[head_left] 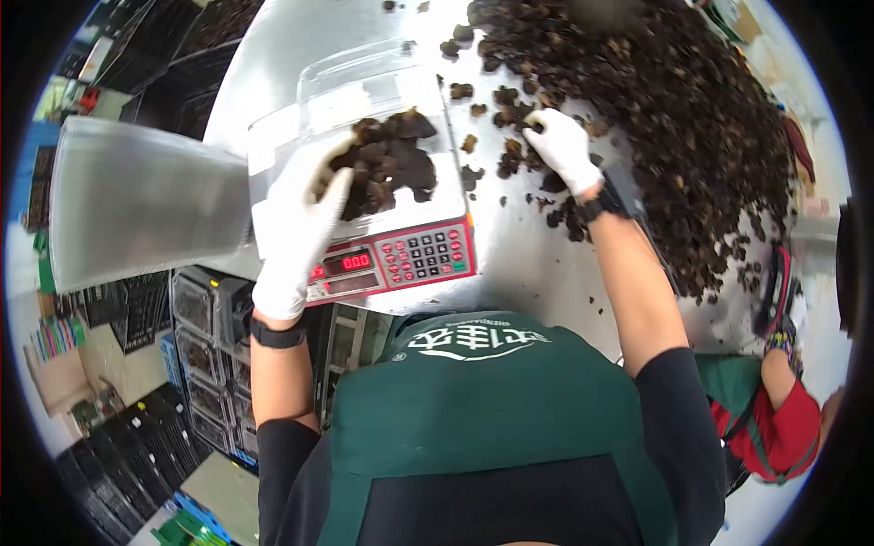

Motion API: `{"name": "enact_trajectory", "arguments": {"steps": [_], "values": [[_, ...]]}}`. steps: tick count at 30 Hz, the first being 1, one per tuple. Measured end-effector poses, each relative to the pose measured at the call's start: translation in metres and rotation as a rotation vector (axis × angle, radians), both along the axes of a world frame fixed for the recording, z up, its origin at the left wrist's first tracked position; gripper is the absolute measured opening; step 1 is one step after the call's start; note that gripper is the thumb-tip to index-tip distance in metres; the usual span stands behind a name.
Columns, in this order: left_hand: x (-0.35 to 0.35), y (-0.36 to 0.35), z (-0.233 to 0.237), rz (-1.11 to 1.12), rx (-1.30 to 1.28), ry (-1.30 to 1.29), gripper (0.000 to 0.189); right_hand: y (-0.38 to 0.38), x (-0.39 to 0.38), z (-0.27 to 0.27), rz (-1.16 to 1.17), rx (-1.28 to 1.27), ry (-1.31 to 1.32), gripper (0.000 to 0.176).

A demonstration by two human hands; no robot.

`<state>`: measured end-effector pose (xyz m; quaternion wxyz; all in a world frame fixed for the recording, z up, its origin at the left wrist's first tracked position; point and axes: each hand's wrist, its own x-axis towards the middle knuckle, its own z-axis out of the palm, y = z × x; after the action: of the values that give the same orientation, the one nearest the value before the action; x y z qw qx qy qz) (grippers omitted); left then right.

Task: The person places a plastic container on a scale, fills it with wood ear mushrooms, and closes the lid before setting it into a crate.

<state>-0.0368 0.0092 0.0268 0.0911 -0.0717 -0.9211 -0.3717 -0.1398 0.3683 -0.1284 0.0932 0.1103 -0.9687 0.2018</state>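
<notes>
My left hand (300,223), in a white glove, rests on a clump of dark dried fungus (391,164) lying in a clear plastic tray (364,86) on a digital scale (401,259). The scale's red display reads 0.00. My right hand (564,150), also gloved in white, presses down on loose fungus pieces at the edge of a large dark pile (674,118) spread over the steel table (519,264). Its fingers curl over a few pieces.
A metal chute or bin (137,200) sticks out at the left of the table. Stacked black crates (137,446) and packed clear boxes (205,346) stand below. Another person in a red sleeve and green apron (774,409) works at the right edge.
</notes>
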Motion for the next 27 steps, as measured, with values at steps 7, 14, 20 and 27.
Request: {"name": "enact_trajectory", "arguments": {"steps": [7,14,20,27], "values": [[-0.004,-0.031,0.011,0.205,0.223,0.123,0.038,-0.038,-0.001,0.090,0.103,-0.403,-0.186,0.027],[0.006,-0.063,0.037,0.289,0.198,0.153,0.034,-0.140,0.014,0.153,0.614,-0.371,0.142,0.023],[0.016,-0.063,0.019,0.255,0.201,0.081,0.035,-0.171,0.029,0.131,0.786,-0.123,0.117,0.055],[0.013,-0.074,0.027,0.255,0.140,-0.035,0.035,-0.135,0.037,0.164,0.671,-0.261,-0.003,0.067]]}}
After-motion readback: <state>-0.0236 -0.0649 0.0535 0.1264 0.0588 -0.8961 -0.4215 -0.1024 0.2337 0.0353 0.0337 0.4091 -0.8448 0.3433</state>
